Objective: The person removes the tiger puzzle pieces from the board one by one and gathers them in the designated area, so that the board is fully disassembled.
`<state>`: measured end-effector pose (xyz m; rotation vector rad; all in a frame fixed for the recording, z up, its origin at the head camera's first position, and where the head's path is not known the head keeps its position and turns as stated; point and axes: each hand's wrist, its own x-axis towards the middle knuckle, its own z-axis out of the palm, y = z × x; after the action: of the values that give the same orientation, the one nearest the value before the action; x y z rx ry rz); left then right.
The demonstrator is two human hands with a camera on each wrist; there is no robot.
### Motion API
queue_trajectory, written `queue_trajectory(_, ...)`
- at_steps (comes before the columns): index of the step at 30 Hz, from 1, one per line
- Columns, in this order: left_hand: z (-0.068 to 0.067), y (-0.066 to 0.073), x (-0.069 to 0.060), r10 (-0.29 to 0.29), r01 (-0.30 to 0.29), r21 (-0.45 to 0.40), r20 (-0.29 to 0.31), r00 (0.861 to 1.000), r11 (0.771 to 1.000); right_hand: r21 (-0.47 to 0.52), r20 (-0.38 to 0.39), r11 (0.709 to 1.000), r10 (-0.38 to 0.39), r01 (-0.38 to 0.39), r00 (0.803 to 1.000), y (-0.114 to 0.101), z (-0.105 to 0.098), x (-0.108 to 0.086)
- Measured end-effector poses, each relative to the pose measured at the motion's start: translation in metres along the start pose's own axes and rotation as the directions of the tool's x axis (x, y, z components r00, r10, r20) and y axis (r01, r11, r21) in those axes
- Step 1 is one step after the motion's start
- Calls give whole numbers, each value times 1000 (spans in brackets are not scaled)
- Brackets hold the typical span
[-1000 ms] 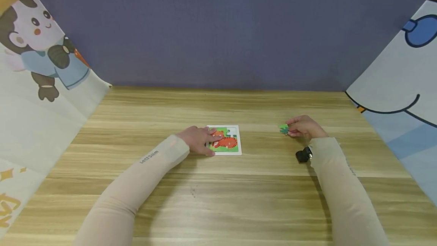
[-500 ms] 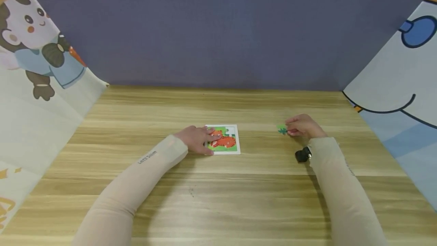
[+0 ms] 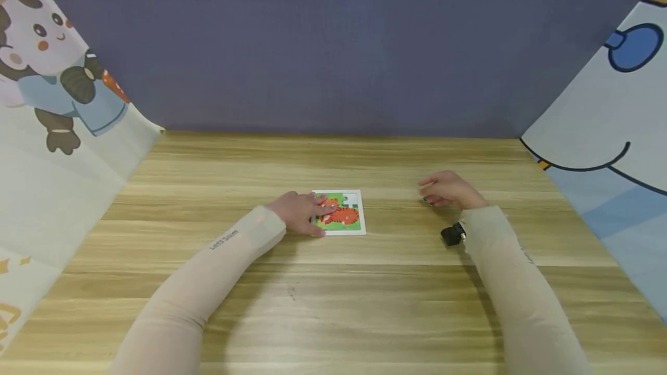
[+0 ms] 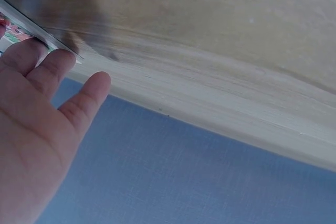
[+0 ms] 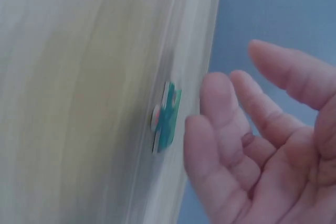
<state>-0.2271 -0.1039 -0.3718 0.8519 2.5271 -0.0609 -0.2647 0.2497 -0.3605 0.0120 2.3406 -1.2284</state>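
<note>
A small jigsaw puzzle [image 3: 344, 220] in a white frame shows an orange striped animal on green, with a white gap at its upper right corner. My left hand [image 3: 299, 213] rests on its left side, fingers spread. In the left wrist view the frame's edge [image 4: 44, 36] shows beyond the fingers. Farther right, my right hand [image 3: 449, 190] hovers over a green puzzle piece [image 5: 168, 119]. That piece lies on the table, just apart from the loosely bent fingertips in the right wrist view. From the head view the hand covers most of it.
A wood-grain table [image 3: 333, 305] spreads under both hands. A dark blue-grey panel [image 3: 333, 45] stands along its far edge, with cartoon-printed panels [image 3: 68, 85] at the sides. A black device [image 3: 452, 235] is at the right wrist.
My right hand has shifted left over the green puzzle piece, and its fingers are now apart from it. My left hand stays on the puzzle. The head view has turned slightly.
</note>
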Motion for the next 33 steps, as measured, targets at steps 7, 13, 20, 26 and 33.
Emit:
queue_trajectory(7, -1, 1, 0, -11, 11, 1, 12, 1000, 1000, -64, 6, 996, -65, 65, 998, -9, 10, 2)
queue_trajectory(13, 0, 0, 1, -11, 11, 3, 8, 1000, 1000, -115, 7, 980, -162, 162, 987, -16, 22, 7)
queue_trajectory(20, -1, 1, 0, -6, 6, 1, 10, 1000, 1000, -270, -46, 928, -279, 257, 959, -22, 39, 15)
queue_trajectory(26, -2, 1, 0, -5, 5, 8, 16, 1000, 1000, -355, -65, 882, -353, 309, 933, -33, 53, 13)
queue_trajectory(33, -1, 1, 1, -17, 17, 8, 11, 1000, 1000, -504, -9, 791, -407, 347, 914, -45, 67, 12)
